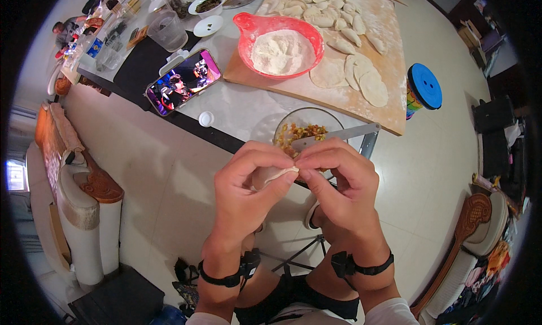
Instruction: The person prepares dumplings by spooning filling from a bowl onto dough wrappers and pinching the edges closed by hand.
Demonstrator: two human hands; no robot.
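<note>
Both my hands meet just in front of the table's near corner. My left hand [254, 181] holds a folded dumpling wrapper [275, 174] between thumb and fingers. My right hand [341, 176] pinches the wrapper's right end at its edge. Behind them a glass bowl [311, 110] of chopped filling [307, 132] has a flat metal spatula [351, 132] resting across it. A red plastic bowl of flour [281, 52] stands on a floured wooden board [296, 85]. Flat round wrappers [368, 79] lie on the board, with many shaped dumplings [322, 18] beyond them.
A phone [183, 82] in a stand shows a video. Left of the board are a white cap [206, 119], a small white dish [208, 26], a bowl of dark strips [207, 4] and a clear plastic cup [168, 32]. A blue-topped drum-shaped stool [424, 87] stands right of the table. A person [67, 32] is far left.
</note>
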